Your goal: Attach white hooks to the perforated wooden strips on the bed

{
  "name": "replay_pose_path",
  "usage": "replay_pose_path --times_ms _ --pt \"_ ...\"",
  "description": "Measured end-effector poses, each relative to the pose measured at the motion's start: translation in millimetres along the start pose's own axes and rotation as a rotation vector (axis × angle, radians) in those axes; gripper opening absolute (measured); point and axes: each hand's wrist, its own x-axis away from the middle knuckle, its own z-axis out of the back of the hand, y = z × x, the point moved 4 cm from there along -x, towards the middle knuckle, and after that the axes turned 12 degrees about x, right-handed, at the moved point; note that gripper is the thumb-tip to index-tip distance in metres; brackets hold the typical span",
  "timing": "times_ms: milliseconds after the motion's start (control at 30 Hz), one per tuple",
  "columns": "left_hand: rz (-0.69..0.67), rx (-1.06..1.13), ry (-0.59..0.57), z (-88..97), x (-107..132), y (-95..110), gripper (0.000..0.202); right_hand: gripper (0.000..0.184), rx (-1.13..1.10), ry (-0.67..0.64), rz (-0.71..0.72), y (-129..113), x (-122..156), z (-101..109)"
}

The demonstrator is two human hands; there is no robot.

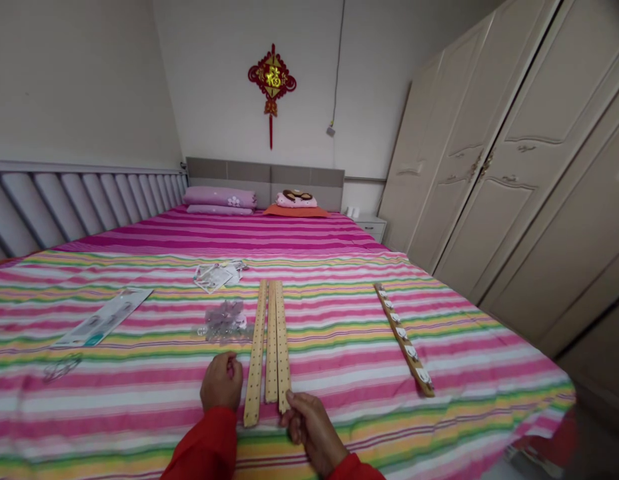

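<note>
Three pale wooden strips with rows of small holes (271, 340) lie side by side on the striped bedspread (339, 320), running away from me. My right hand (309, 423) pinches the near end of the rightmost strip. My left hand (222, 381) is curled closed just left of the strips' near ends; what its fingers hold, if anything, is hidden. Both sleeves are red. A clear bag of small metal parts (225, 321) lies beyond my left hand.
A fourth wooden strip fitted with white hooks (403, 340) lies to the right. An instruction sheet (105, 316) and opened packets (217, 275) lie to the left. Pillows (220, 198) sit at the headboard. A wardrobe (514, 167) stands along the right side.
</note>
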Motion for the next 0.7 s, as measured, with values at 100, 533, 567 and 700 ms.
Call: replay_pose_path --times_ms 100,533,567,700 --pt "0.022 -0.019 0.003 -0.3 -0.8 -1.4 0.019 0.048 -0.003 -0.007 -0.01 1.8 -1.2 0.5" --pt "0.132 -0.014 -0.082 -1.7 -6.8 2.8 0.015 0.046 -0.024 -0.018 -0.012 6.9 -4.5 1.4" --pt "0.144 -0.008 -0.083 -1.5 -7.2 2.5 0.014 0.046 -0.022 -0.021 -0.01 7.0 -4.4 1.6" --pt "0.185 0.008 -0.107 -1.7 -10.1 3.6 0.012 0.046 -0.023 -0.034 0.005 7.1 -4.3 1.4"
